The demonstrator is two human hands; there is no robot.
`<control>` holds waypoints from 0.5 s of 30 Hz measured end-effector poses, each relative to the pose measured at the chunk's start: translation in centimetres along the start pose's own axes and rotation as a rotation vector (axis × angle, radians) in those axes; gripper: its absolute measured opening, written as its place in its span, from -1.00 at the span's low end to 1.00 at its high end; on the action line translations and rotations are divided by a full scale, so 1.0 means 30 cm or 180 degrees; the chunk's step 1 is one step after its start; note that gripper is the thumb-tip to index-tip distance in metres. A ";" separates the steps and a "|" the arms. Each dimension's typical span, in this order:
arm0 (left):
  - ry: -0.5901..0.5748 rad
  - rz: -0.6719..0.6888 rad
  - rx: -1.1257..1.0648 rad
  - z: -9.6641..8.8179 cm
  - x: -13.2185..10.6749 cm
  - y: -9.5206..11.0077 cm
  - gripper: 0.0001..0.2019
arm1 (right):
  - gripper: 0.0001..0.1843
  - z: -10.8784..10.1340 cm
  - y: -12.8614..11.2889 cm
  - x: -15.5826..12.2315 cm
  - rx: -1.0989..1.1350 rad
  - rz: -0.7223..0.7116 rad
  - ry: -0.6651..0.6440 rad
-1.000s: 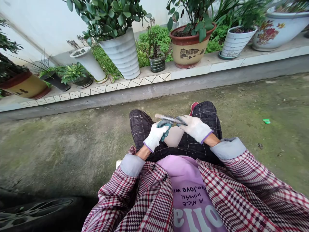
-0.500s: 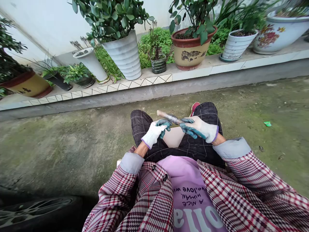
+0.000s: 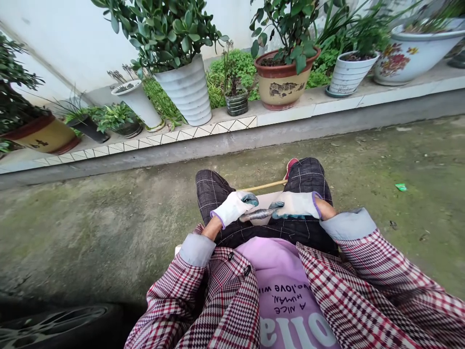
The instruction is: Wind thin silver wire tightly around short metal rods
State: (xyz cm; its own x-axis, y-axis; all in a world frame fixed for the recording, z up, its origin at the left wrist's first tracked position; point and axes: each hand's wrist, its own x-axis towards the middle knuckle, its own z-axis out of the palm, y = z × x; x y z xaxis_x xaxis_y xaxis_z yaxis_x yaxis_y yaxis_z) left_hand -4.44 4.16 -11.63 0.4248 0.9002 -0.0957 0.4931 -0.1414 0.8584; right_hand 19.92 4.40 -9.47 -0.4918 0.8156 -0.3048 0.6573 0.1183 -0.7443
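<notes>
A short rod-like tool (image 3: 259, 214) with a silvery wound or wrapped middle and a paler end lies low over my lap. My right hand (image 3: 296, 204), in a white glove with blue-green coated fingers, grips its right end; what that end looks like is hidden. My left hand (image 3: 238, 206), gloved the same way, is curled just above the tool's pale end. Whether anything sits between the left fingers, I cannot make out. Under both hands, between my legs, shows a pale flat surface (image 3: 267, 199). A thin yellowish strip (image 3: 261, 186) runs across beyond it.
A tiled ledge (image 3: 283, 116) ahead carries several potted plants, among them a white ribbed pot (image 3: 187, 92) and a brown-rimmed pot (image 3: 281, 87). On the concrete ground at right lies a green scrap (image 3: 401, 187). A car wheel (image 3: 61, 325) is at lower left.
Both hands have lowered toward my lap, and the tool has come down with its pale end tipped nearer to me. The yellowish strip now shows more fully.
</notes>
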 end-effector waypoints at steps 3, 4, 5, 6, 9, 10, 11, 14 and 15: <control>0.0052 0.0017 0.0438 0.014 0.002 -0.013 -0.80 | -0.70 -0.012 0.010 0.023 -0.0269 0.0116 0.0048; 0.0095 0.0004 0.0453 0.019 0.004 -0.017 -0.80 | -0.69 -0.020 0.015 0.032 -0.0361 0.0148 0.0081; 0.0149 -0.0016 0.0420 0.024 0.007 -0.021 -0.81 | -0.70 -0.028 0.021 0.041 -0.0449 0.0175 0.0127; 0.0205 -0.0041 0.0363 0.030 0.009 -0.026 -0.81 | -0.72 -0.036 0.028 0.050 -0.0531 0.0196 0.0184; 0.0301 -0.0095 0.0103 0.046 0.016 -0.036 -0.82 | -0.81 -0.054 0.050 0.068 -0.0718 0.0225 0.0397; 0.0319 -0.0092 -0.0016 0.050 0.017 -0.038 -0.80 | -0.82 -0.058 0.057 0.072 -0.0774 0.0222 0.0485; 0.0337 -0.0074 -0.0137 0.052 0.018 -0.038 -0.79 | -0.82 -0.061 0.061 0.074 -0.0831 0.0204 0.0605; 0.0368 0.0094 -0.0170 0.043 0.016 -0.030 -0.79 | -0.77 -0.062 0.061 0.069 -0.0764 0.0093 0.0972; 0.0402 0.0168 -0.0013 0.036 0.014 -0.025 -0.80 | -0.75 -0.061 0.055 0.065 -0.0580 0.0076 0.1019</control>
State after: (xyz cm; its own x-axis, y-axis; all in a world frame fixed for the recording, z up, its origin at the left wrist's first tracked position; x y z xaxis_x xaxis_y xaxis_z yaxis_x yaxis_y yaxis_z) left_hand -3.82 4.19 -12.86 0.3509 0.9363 0.0139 0.4694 -0.1887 0.8626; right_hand 21.09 7.22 -10.21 -0.2904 0.9519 -0.0980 0.7716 0.1724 -0.6123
